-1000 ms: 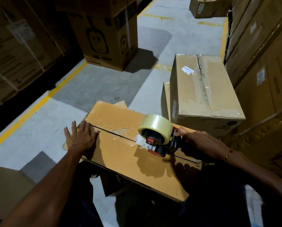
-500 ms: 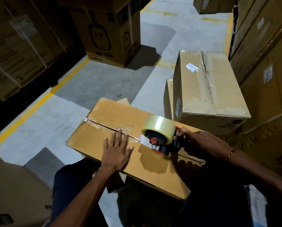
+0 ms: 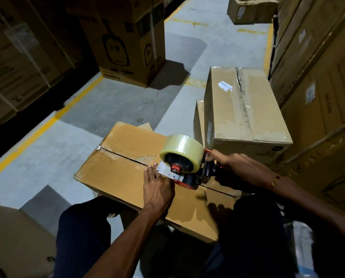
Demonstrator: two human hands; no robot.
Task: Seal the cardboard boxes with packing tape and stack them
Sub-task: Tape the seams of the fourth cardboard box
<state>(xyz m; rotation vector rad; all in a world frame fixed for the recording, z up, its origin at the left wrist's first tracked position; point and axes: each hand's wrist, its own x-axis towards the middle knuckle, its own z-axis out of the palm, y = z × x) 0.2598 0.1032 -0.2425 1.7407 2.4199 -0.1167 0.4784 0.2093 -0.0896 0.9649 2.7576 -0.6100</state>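
Cardboard box [image 3: 127, 177] rests on the person's lap, its seam mostly untaped, as the left hand [image 3: 157, 187], moved in from the far corner, presses flat beside the tape dispenser [image 3: 181, 159] gripped by the right hand [image 3: 233, 167], ready to tape.

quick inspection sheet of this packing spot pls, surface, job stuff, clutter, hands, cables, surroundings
surface: grey concrete floor with yellow lines.
job's things: open-seam box on the person's lap; tape dispenser sits on its seam; taped box beyond.
clutter: loose cardboard piece behind the lap box.
grippers: left hand lies flat on the box by the tape's end; right hand grips the dispenser handle.
cables: nothing seen.
surroundings: printed carton ahead, stacked cartons to the right.
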